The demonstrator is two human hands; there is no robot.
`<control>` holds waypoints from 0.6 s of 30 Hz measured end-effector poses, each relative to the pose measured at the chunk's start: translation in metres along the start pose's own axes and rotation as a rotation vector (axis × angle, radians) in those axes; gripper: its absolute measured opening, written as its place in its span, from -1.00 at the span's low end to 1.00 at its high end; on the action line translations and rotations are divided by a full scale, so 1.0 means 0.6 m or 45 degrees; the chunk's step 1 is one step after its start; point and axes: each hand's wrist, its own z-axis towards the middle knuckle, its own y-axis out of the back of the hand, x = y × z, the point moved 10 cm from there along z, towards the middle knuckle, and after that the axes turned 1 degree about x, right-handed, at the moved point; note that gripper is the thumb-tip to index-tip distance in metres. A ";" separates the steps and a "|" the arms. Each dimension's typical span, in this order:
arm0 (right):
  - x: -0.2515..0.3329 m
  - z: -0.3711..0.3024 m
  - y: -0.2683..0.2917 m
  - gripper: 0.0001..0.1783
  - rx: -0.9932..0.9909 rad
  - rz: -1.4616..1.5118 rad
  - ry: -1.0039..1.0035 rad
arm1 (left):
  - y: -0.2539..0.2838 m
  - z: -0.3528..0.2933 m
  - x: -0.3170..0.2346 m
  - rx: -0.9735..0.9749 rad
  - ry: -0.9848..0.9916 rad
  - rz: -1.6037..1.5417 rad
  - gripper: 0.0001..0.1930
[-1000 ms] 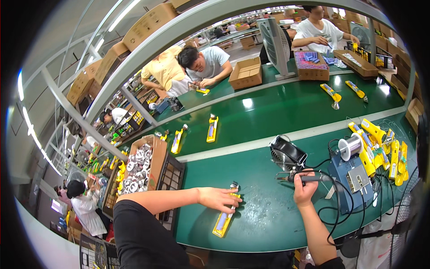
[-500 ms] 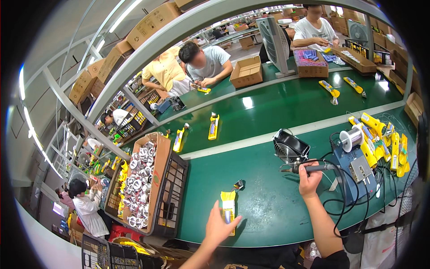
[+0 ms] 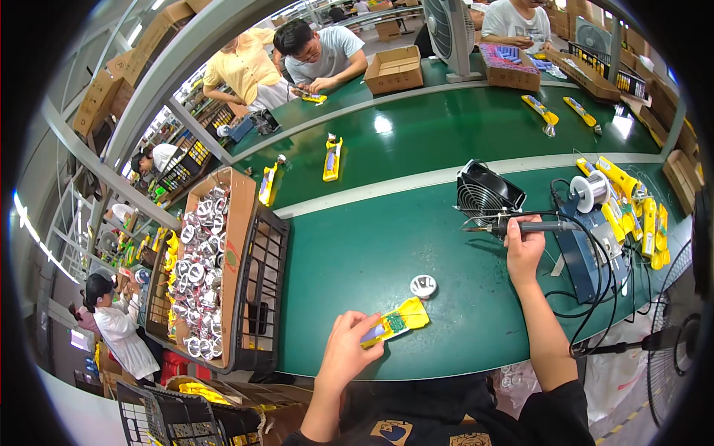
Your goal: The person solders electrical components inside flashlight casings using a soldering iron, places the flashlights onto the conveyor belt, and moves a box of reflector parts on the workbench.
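Note:
My left hand grips the near end of a yellow plastic housing, thumb on one side and fingers on the other. A purple cylindrical battery and a small green circuit board sit inside the housing. It lies tilted on the green bench, its wider end pointing right and away. Beside that end rests a round white-and-silver lamp piece. My right hand is closed around the dark handle of a soldering iron. The iron's tip points left, in front of a small black fan and above the bench.
Right: a blue soldering station, a solder spool, looping cables and piled yellow housings. Left: a black crate with a carton of round lamp pieces. A green belt carries several yellow housings; co-workers sit beyond it.
My left hand has closed on the yellow housing and turned it, wider end now rightward. The lamp piece beside it now shows its round face. My right hand still holds the soldering iron.

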 end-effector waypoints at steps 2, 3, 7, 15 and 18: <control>-0.004 -0.004 -0.003 -0.85 0.007 0.013 -0.005 | -0.001 -0.005 0.006 0.044 -0.075 -0.065 -0.60; -0.004 -0.006 -0.005 -0.84 0.005 0.019 -0.001 | -0.006 -0.008 0.000 0.088 -0.165 -0.120 -0.60; 0.000 -0.014 -0.005 -0.81 0.028 -0.101 0.002 | -0.007 -0.014 0.003 0.072 -0.249 -0.235 -0.62; -0.006 -0.018 -0.019 -0.86 0.095 -0.135 0.034 | -0.004 -0.025 -0.012 -0.245 -0.246 -0.311 -0.78; -0.006 -0.020 -0.023 -0.86 0.123 -0.139 0.036 | -0.006 -0.020 -0.011 -0.289 -0.175 -0.334 -0.83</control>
